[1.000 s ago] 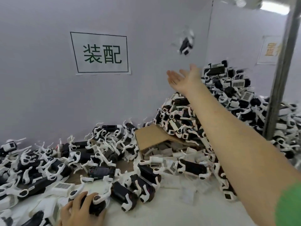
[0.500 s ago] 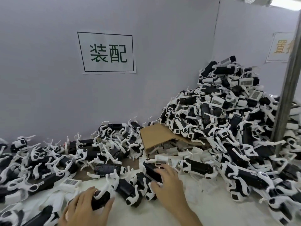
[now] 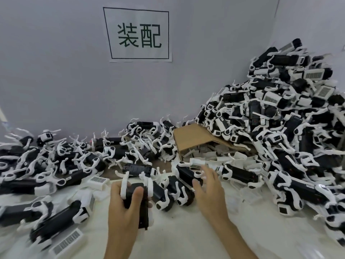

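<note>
- Left hand: it is wrapped round a black toy-dog body, with the thumb laid across its back. The white legs are left pointing up and away from the palm, presumably so that the body is kept steady for a part to be fitted.
- Toy-dog body: it is held low in the centre of the view, over the white table cover and just in front of the loose units.
- Right hand: it is empty, with the fingers spread and relaxed, and is blurred. It is poised over the units before the carton and is judged to be reaching for a small part.
- Cardboard carton: it is tipped on its side with its mouth turned towards the person, so that the contents can be reached. Small white plates are seen inside and spilling from the mouth; their number cannot be told.
- Tall heap: black-and-white units are piled into the right corner, partly burying the carton.
- Low spread: further units are scattered along the wall at the left.
- Wall sign: it is fixed above the bench.
</note>
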Tool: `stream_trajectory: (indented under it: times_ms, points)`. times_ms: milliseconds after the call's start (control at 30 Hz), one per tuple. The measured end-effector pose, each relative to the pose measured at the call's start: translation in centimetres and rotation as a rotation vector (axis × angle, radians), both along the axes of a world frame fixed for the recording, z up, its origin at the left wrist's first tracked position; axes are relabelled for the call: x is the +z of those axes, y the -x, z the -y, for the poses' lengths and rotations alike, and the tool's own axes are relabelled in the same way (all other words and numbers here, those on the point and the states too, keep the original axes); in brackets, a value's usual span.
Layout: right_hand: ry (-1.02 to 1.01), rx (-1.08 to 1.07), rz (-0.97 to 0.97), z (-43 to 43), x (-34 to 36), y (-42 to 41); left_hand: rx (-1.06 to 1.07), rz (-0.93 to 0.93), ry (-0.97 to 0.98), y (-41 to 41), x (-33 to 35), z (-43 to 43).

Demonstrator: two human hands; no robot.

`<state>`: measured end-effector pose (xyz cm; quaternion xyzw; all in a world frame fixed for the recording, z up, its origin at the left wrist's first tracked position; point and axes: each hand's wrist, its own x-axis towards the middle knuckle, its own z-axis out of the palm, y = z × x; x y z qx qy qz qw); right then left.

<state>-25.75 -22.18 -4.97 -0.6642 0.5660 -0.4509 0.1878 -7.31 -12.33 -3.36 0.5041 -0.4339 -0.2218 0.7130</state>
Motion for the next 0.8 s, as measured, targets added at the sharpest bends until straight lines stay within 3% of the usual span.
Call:
stream_trajectory:
  times_ms: [67,233,400,800]
  points:
    - [0.006,-0.058,0.027,0.0,0.2,0.6,-0.079,-0.129,-0.026,0.1,0.4,-0.1]
    - [-0.202,-0.233,-0.299,0.6,0.4,3.0,-0.346,-0.539,-0.056,-0.3,0.2,0.4]
    - [-0.367,-0.091,-0.36,0.3,0.3,3.5,-0.466,-0.583,-0.086,-0.7,-0.1,0.3]
    - [-0.265,0.039,-0.363,0.2,0.0,2.7,-0.446,-0.708,-0.191,-1.2,-0.1,0.5]
